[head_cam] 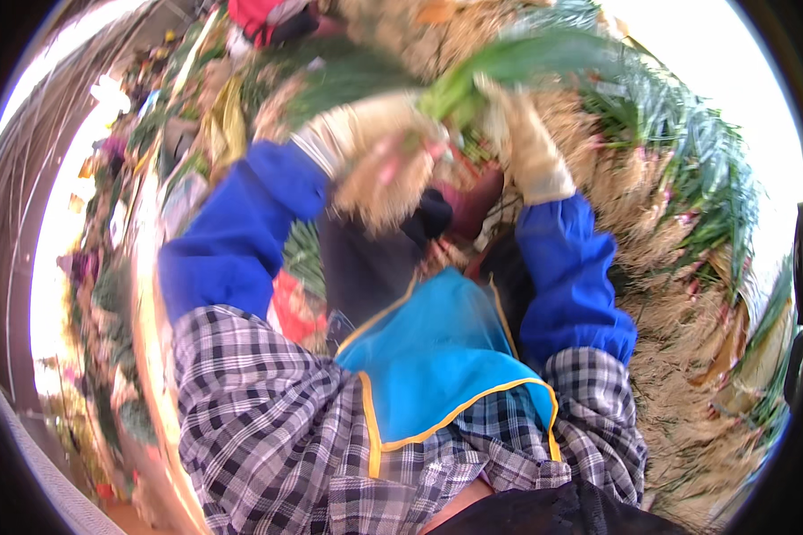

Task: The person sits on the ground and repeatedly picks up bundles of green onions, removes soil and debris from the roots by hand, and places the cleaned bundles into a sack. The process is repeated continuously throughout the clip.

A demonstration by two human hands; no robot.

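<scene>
Both hands wear pale gloves and are blurred by motion. My left hand (381, 127) is closed around a bunch of spring onions (452, 97). Its pinkish bulbs and shaggy tan roots (378, 190) hang below that glove, and its green leaves stretch out to the upper right. My right hand (525, 140) is at the leaves, its fingertips against or just beside them; blur hides whether they grip. Between the forearms, more reddish stalks (472, 157) lie low near a dark reddish boot (475, 200).
Rooted spring onions lie heaped along the right, with roots (669, 341) inward and leaves (716, 180) outward. A blue apron (428, 334) covers my lap. A pale curved edge (148, 294) runs down the left, with scattered plants beyond. Red-and-black clothing of another person (264, 20) shows at the top.
</scene>
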